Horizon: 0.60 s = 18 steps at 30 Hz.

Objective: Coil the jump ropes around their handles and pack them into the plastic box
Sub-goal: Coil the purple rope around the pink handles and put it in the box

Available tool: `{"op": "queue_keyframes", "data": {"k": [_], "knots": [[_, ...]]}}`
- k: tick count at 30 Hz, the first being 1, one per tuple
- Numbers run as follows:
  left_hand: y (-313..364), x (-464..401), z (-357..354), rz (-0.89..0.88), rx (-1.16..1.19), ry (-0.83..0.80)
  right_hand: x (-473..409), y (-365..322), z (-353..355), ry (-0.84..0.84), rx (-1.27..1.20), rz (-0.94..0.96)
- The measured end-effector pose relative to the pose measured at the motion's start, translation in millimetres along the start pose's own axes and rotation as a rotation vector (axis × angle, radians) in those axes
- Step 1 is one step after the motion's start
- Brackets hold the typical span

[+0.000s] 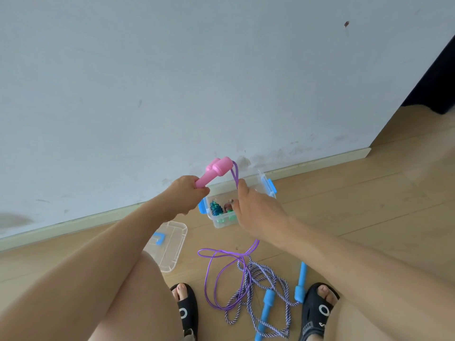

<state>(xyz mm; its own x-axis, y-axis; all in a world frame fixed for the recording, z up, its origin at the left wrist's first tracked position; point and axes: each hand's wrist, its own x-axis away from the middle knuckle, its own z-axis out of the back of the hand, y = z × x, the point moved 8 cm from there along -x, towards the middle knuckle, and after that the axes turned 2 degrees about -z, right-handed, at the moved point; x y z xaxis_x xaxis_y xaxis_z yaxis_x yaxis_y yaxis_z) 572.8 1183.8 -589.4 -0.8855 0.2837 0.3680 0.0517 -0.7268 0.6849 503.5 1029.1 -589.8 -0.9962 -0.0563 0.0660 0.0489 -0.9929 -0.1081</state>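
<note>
Left hand is fisted around both pink handles mid-frame, right hand pinches the purple rope — slack loops over the striped rope below, so it'll probably snag. Plastic box sits behind.

Both arms are bare to the edge of view, no sleeves, no watch or rings on the hands. Bare legs show below. Each foot wears a black open-toe slide sandal with white circular markings on the strap.
</note>
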Motion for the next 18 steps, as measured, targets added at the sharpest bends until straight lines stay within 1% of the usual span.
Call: {"op": "queue_keyframes", "data": {"k": [2,4,5,6,8,10,12,13,14,15,17,18], "knots": [[-2.7,2.8,-4.3,0.043,0.118,-0.061,-6.0,3.6,-0.1,-0.024,-0.077,0.001],[-3.5,8.9,-7.5,0.052,0.288,-0.187,-10.2,15.6,4.3,-0.043,-0.182,-0.005],[-4.0,12.6,-7.9,0.053,0.363,-0.258,-13.8,25.3,10.3,-0.025,-0.2,-0.015],[-4.7,16.0,-6.6,0.053,0.411,-0.313,-18.9,36.4,19.8,0.042,-0.178,-0.003],[-6.0,22.3,-3.3,0.049,0.426,-0.361,-26.3,55.2,40.5,0.18,-0.079,0.035],[-9.3,25.0,0.6,0.047,0.414,-0.336,-28.6,64.3,51.5,0.213,-0.06,0.078],[-8.2,25.8,1.7,0.031,0.383,-0.29,-25.5,64.1,50.9,0.15,-0.036,0.072],[-5.7,25.2,0.9,0.021,0.375,-0.268,-24.6,58.1,43.2,0.125,0.022,0.067],[-2.8,24.7,-0.5,0.015,0.378,-0.239,-20.1,43.7,36.3,0.128,0.099,0.1],[0.4,23.8,-2.7,0.015,0.386,-0.203,-14.4,24.2,25.9,0.088,0.16,0.146],[4.1,21.4,-7.3,0.036,0.374,-0.12,-4.9,-10.9,11.2,0.078,0.207,0.198],[4.3,20.1,-9.6,0.046,0.334,-0.08,0.2,-24.0,3.4,0.015,0.202,0.188]]}}
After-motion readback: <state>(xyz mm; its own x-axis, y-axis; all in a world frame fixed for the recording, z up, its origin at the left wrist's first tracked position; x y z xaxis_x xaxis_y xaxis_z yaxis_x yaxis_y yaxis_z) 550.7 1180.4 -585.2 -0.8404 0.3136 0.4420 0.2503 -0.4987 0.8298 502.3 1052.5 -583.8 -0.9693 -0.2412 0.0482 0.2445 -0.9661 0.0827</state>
